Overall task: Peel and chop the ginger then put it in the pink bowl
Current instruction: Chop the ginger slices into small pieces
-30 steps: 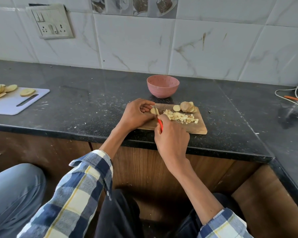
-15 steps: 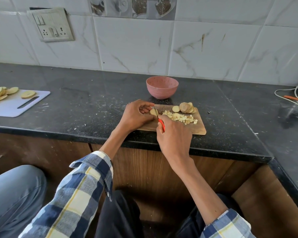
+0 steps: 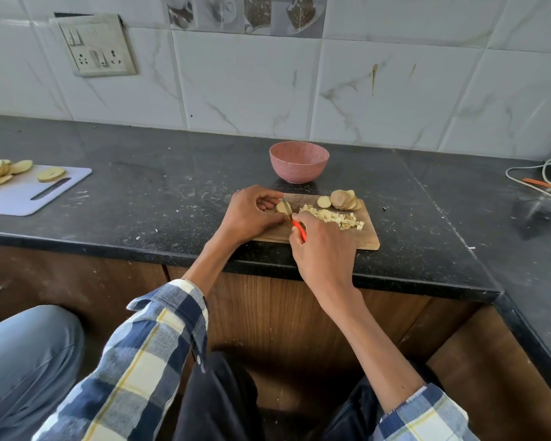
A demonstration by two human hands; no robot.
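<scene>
While the left hand [image 3: 252,214] pinches a ginger slice [image 3: 282,207] at the chopping board's [image 3: 368,238] left edge, the right hand [image 3: 323,246] grips the knife [image 3: 299,230]. Fingertips sit close; a slip could nick them. The pink bowl [image 3: 298,161] waits behind.

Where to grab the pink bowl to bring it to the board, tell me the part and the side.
Take the pink bowl by its rim, coming from above on the near side. It stands upright and open behind the wooden board, and its walls curve in to a narrow base, so the rim likely gives the firmest pinch.
</scene>
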